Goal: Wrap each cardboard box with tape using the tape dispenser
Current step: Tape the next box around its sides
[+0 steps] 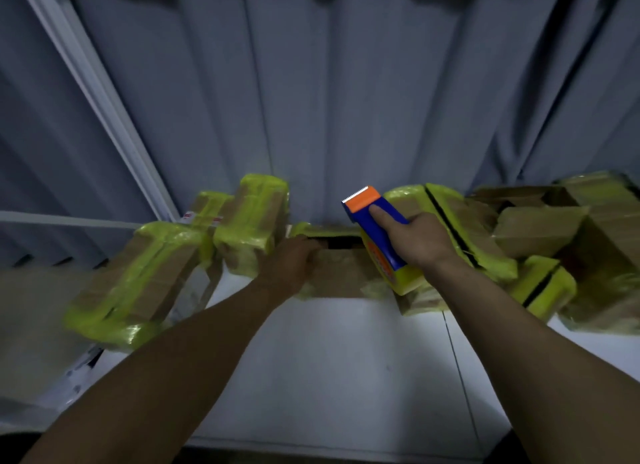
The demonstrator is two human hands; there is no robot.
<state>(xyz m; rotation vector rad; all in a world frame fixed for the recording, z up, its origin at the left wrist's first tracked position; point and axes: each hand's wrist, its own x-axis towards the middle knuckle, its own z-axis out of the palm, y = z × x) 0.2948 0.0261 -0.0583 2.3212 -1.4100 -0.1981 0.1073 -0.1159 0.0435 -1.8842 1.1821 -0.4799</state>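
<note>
A brown cardboard box (pixel 341 273) with yellow tape on parts of it lies at the middle back of the white table (pixel 339 366). My left hand (pixel 294 259) grips its left top edge. My right hand (pixel 412 236) holds a blue tape dispenser (pixel 375 228) with an orange toothed head and a yellow tape roll. The dispenser is lifted over the box's right end, and my forefinger lies along its blue body.
Boxes wrapped in yellow tape lie at the left (pixel 138 283) and back left (pixel 251 221). More wrapped boxes (pixel 464 228) and plain cardboard boxes (pixel 540 231) crowd the right side. A grey curtain (pixel 346 99) hangs right behind the table.
</note>
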